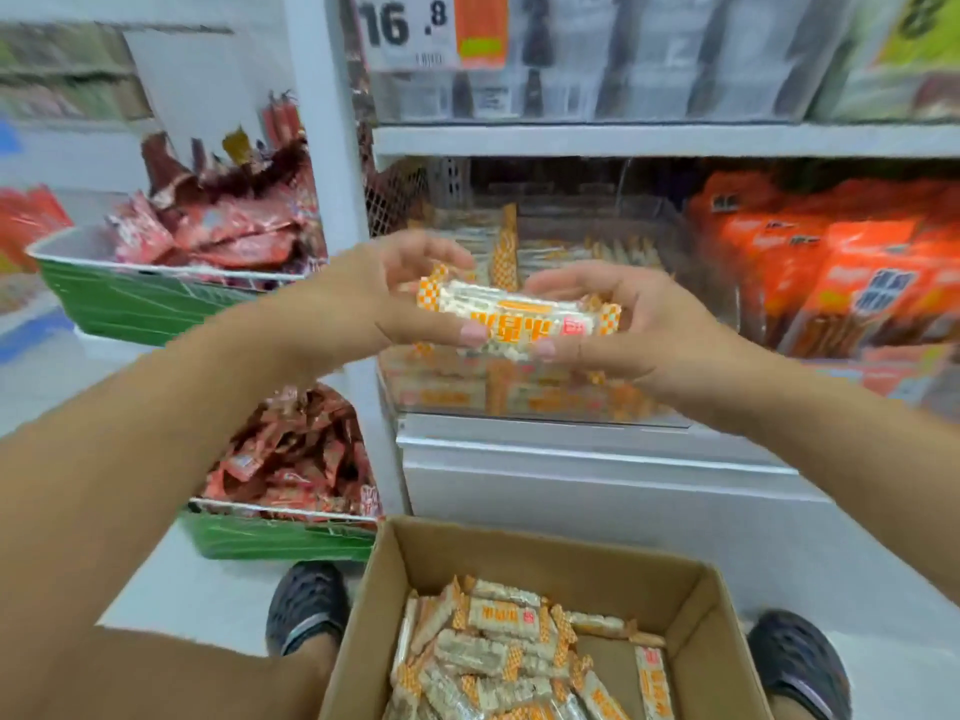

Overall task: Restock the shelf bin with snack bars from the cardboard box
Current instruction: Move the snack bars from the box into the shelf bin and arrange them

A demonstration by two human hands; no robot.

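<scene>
A small stack of snack bars [524, 317] in white and orange checked wrappers is held level between both hands in front of the clear shelf bin [545, 402]. My left hand [395, 298] grips the stack's left end, thumb underneath. My right hand [618, 324] grips its right end. The bin behind them holds several of the same bars, lying flat and on edge. Below, between my feet, the open cardboard box [691, 605] holds a loose pile of several more bars [498, 652].
Orange snack packs [831, 272] fill the shelf space right of the bin. Two green baskets [150, 304] [275, 537] of red packets sit to the left, past a white shelf post [332, 189]. A price tag [431, 28] hangs above. My black shoes [306, 605] flank the box.
</scene>
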